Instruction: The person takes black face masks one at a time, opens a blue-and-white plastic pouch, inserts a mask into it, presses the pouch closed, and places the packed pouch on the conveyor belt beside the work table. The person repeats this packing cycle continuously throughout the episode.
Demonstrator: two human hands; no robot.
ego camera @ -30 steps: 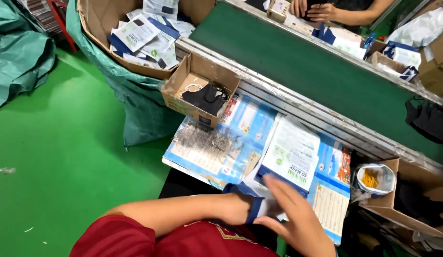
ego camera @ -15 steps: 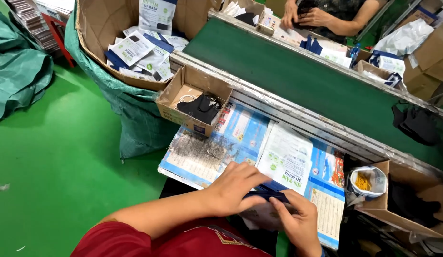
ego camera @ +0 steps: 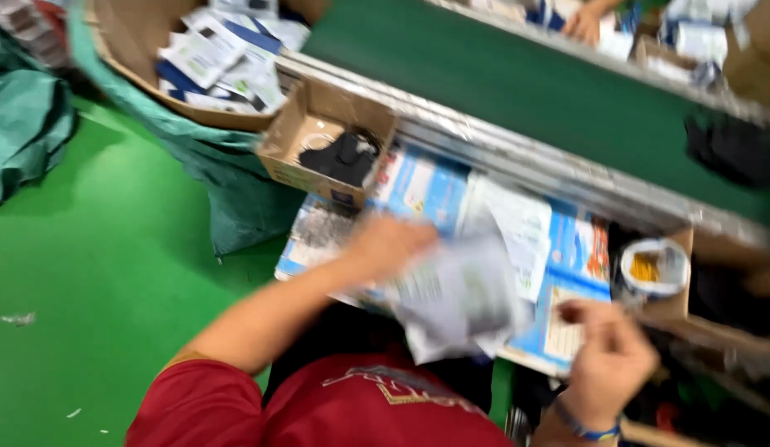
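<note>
The left hand [ego camera: 390,245] stretches forward from a bent arm, gripping one blurred white printed sheet [ego camera: 459,294] above the blue leaflets [ego camera: 501,240]. The right hand [ego camera: 610,360], near and to the right, is curled loosely; whether it pinches anything cannot be told. One small cardboard box [ego camera: 327,145] sits far left.
</note>
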